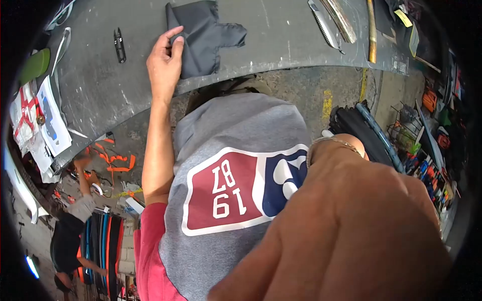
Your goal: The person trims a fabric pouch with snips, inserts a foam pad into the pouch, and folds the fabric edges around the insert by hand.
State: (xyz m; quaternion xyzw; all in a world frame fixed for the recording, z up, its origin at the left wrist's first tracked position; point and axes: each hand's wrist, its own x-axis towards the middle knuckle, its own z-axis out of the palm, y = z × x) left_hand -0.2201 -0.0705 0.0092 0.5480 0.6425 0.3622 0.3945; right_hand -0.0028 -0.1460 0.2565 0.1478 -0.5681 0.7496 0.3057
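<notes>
My left hand (166, 59) rests at the left edge of a dark grey fabric piece (201, 47) on the worktable. Its thumb and index finger are bent around that edge and grip the cloth. The fabric lies flat, with a narrow tab sticking out to the right. My right hand (331, 220) is raised very close to the camera, large and blurred, a thin bracelet at its wrist. Its fingertips are out of sight, so I cannot make out what they hold. Left of the fabric lie small black thread snips (119, 45).
The dark worktable (271, 45) curves across the top. On its right lie a serrated blade (324, 25) and a wooden stick (372, 30); printed papers (52, 118) hang at the left. Rolled dark material (359, 130) stands on the right. Another person (70, 236) is at lower left.
</notes>
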